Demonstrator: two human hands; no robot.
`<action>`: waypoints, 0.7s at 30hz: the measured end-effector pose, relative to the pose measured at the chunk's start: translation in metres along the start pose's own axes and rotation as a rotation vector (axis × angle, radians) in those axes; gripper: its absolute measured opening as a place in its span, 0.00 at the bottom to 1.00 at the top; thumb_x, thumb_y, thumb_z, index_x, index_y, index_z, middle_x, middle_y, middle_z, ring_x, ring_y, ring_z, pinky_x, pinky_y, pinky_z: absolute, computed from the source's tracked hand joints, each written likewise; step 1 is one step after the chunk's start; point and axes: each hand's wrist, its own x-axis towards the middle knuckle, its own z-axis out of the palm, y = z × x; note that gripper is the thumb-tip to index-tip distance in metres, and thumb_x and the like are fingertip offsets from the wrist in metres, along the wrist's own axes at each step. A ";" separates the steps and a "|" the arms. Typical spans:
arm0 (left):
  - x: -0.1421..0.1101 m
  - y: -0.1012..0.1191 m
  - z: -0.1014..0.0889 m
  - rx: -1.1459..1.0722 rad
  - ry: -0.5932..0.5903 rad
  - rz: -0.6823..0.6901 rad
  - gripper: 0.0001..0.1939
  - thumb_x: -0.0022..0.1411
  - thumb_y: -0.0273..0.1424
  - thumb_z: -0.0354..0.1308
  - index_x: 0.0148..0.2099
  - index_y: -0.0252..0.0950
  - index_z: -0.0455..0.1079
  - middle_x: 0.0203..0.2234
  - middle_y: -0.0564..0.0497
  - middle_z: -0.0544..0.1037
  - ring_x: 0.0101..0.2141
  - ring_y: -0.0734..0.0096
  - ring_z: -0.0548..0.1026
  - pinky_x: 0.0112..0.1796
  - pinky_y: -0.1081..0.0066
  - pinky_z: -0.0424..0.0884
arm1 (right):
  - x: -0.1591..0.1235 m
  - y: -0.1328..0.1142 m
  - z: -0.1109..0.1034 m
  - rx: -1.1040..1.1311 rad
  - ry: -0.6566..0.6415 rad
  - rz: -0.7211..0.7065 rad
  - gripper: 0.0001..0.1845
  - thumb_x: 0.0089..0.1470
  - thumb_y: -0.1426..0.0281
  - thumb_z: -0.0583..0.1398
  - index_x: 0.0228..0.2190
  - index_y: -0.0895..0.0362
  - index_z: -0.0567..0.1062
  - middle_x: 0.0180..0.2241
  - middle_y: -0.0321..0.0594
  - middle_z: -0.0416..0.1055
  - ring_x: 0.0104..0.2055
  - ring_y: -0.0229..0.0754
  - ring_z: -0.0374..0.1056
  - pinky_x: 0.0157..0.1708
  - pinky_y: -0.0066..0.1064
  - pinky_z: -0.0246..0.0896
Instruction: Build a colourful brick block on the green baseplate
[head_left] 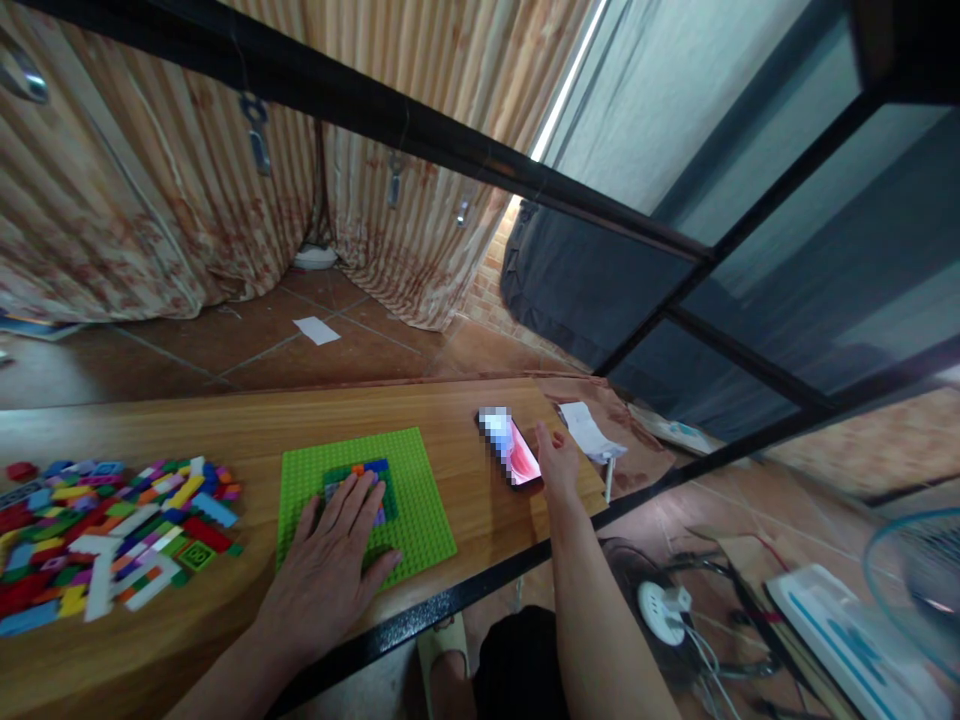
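Note:
A bright green baseplate (420, 500) lies on the wooden table (247, 425). A small block of dark green, blue and orange bricks (369, 469) is built near its middle. My left hand (334, 565) lies flat on the plate with fingers spread, covering part of that block. A smartphone (514, 450) with a lit screen rests near the table's right end. My right hand (556, 465) is beside the phone's right edge, fingers extended and touching it.
A heap of loose coloured bricks (112, 535) sits at the table's left. A white paper (589, 430) lies off the far right corner. Below the table edge are a floor fan (675, 610), cables and a white box (840, 630). Curtains hang behind.

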 end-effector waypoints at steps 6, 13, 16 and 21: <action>-0.001 0.000 0.003 -0.008 0.012 0.001 0.34 0.65 0.48 0.46 0.66 0.33 0.55 0.65 0.41 0.58 0.64 0.51 0.55 0.59 0.46 0.52 | -0.010 -0.033 -0.005 0.057 0.183 0.087 0.33 0.60 0.55 0.47 0.54 0.69 0.64 0.48 0.60 0.70 0.50 0.54 0.69 0.49 0.41 0.63; 0.001 0.001 -0.001 -0.029 0.019 -0.009 0.34 0.64 0.47 0.48 0.66 0.34 0.55 0.65 0.41 0.60 0.64 0.51 0.56 0.59 0.46 0.51 | -0.094 -0.123 0.020 0.173 0.114 -0.348 0.19 0.61 0.59 0.53 0.48 0.57 0.69 0.49 0.48 0.70 0.53 0.47 0.64 0.55 0.39 0.57; -0.003 -0.002 0.004 -0.033 0.002 0.021 0.30 0.62 0.41 0.50 0.64 0.34 0.60 0.62 0.40 0.64 0.62 0.48 0.58 0.59 0.46 0.52 | -0.141 -0.153 0.041 0.224 -0.171 -0.658 0.13 0.60 0.62 0.56 0.45 0.51 0.72 0.49 0.43 0.71 0.53 0.47 0.63 0.55 0.42 0.57; -0.019 -0.016 0.028 -0.078 0.069 0.101 0.22 0.62 0.31 0.47 0.57 0.39 0.67 0.51 0.45 0.75 0.58 0.51 0.64 0.56 0.51 0.61 | -0.181 -0.173 0.063 0.218 -0.512 -0.816 0.09 0.57 0.67 0.60 0.40 0.50 0.76 0.47 0.38 0.73 0.51 0.44 0.65 0.54 0.37 0.59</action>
